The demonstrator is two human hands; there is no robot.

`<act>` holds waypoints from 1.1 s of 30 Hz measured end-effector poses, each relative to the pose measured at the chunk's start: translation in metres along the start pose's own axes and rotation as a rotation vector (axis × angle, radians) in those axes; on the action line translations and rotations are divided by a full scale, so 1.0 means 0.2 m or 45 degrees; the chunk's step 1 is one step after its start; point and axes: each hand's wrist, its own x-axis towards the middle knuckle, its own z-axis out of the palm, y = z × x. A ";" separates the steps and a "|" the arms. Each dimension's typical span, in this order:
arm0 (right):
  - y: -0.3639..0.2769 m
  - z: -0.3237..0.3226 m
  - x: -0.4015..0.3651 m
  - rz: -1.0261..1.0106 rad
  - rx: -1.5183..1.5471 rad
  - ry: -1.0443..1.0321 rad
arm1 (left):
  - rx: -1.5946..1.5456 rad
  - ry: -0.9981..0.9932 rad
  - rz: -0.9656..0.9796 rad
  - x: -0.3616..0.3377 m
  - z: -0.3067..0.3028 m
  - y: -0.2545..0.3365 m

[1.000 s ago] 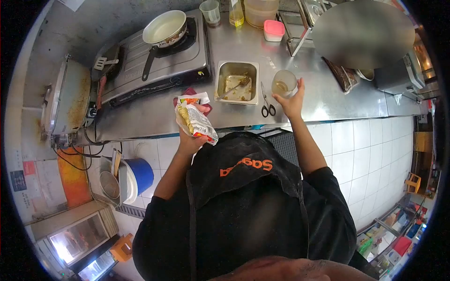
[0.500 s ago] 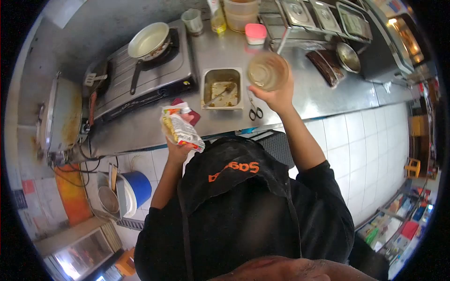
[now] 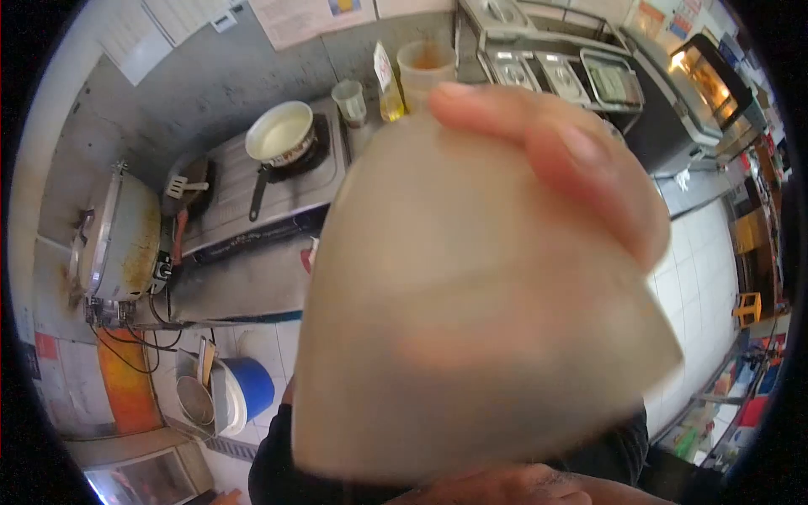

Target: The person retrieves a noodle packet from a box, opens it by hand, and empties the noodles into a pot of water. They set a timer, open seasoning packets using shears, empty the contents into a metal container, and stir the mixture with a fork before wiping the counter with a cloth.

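Observation:
A large, blurred, translucent plastic cup fills the middle of the view, tilted and very near the camera. My right hand is wrapped round its far end, with the fingers bent over the wall. Behind the cup, my left hand is out of sight, and so are the metal tray and scissors. Only a small red-and-white bit shows at the cup's left side, above the counter.
A white pan with a black handle sits on the gas stove. Behind it stand a clear measuring cup and an oil bottle. Lidded metal trays line the back right. A blue bucket is on the floor at left.
My right hand has lifted the plastic cup from over the counter up close to the camera and tilted it. My left hand, seen earlier with a plastic packet, is now hidden. The view has tipped upward.

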 end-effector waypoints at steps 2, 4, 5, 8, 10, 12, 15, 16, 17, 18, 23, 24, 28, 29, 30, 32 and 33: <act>-0.02 0.01 0.11 -0.148 -0.101 -0.032 | -0.074 0.000 -0.031 0.02 0.01 -0.02; -0.05 0.02 0.20 -0.269 -0.159 -0.037 | -0.153 0.000 -0.062 0.05 0.01 -0.05; -0.06 0.03 0.24 -0.275 -0.129 -0.043 | -0.199 -0.002 -0.078 0.07 0.01 -0.06; -0.11 0.03 0.35 -0.216 -0.061 -0.061 | -0.335 -0.005 -0.130 0.12 0.00 -0.09; -0.14 0.03 0.41 -0.162 -0.011 -0.087 | -0.424 -0.002 -0.176 0.15 -0.03 -0.13; -0.18 0.02 0.43 -0.086 0.032 -0.129 | -0.518 0.010 -0.222 0.17 -0.05 -0.16; -0.22 0.02 0.45 -0.011 0.085 -0.185 | -0.634 0.029 -0.280 0.22 -0.13 -0.25; -0.24 0.02 0.47 0.006 0.096 -0.201 | -0.691 0.034 -0.303 0.25 -0.18 -0.30; -0.26 0.01 0.47 0.029 0.111 -0.217 | -0.747 0.037 -0.335 0.28 -0.25 -0.40; -0.27 0.01 0.48 0.056 0.123 -0.231 | -0.795 0.043 -0.364 0.29 -0.26 -0.41; -0.31 -0.01 0.51 0.161 0.157 -0.288 | -0.684 0.102 -0.337 0.20 -0.02 -0.07; -0.32 -0.01 0.52 0.180 0.160 -0.297 | -0.740 0.068 -0.387 0.20 0.00 -0.03; -0.35 -0.02 0.53 0.251 0.179 -0.331 | -0.330 -0.134 -0.164 0.14 0.07 0.07; -0.36 -0.01 0.53 0.265 0.181 -0.330 | -0.183 -0.147 -0.079 0.14 0.09 0.09; -0.36 -0.02 0.54 0.278 0.185 -0.337 | -0.049 -0.155 -0.001 0.13 0.10 0.11; -0.36 -0.03 0.54 0.326 0.183 -0.340 | 0.112 -0.166 0.091 0.13 0.12 0.14; -0.35 -0.04 0.54 0.352 0.183 -0.347 | 0.176 -0.172 0.125 0.13 0.12 0.15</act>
